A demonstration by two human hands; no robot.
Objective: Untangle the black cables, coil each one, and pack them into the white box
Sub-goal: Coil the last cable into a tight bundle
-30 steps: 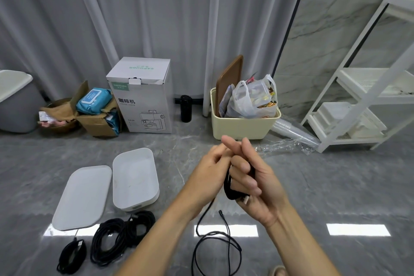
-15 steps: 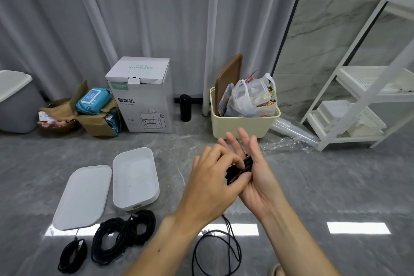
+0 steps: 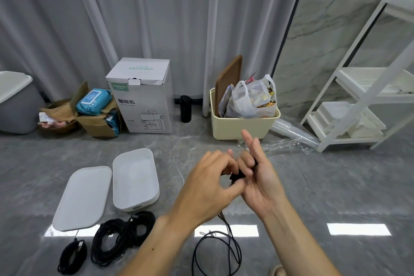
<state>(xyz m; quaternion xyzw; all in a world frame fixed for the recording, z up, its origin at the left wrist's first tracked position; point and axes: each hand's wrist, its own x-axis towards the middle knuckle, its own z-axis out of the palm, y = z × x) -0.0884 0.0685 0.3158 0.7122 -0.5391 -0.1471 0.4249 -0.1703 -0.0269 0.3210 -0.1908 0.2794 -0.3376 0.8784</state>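
Both hands met above the grey floor, a little right of its middle. The left hand had its fingers curled, pinching a black cable against the right hand. The right hand's first two fingers stood straight and pointed away from the person, while its other fingers bent over the small black bundle, so it too gripped the cable. The rest of that cable dropped from between the wrists and lay in loose loops on the floor at the near edge.

The white box sat open on the floor to the left of the hands, with nothing visible inside it. Its lid lay flat just beside it, on its left. Near the front of the box a larger coil of black cable rested on the floor, and a smaller coil lay just left of that, close to the near edge.

Along the far edge, against the grey curtain, stood a coffee machine carton, an open cardboard box with blue packets, a black bottle and a cream bin holding a plastic bag and a brown board. A white rack stood at the far right.
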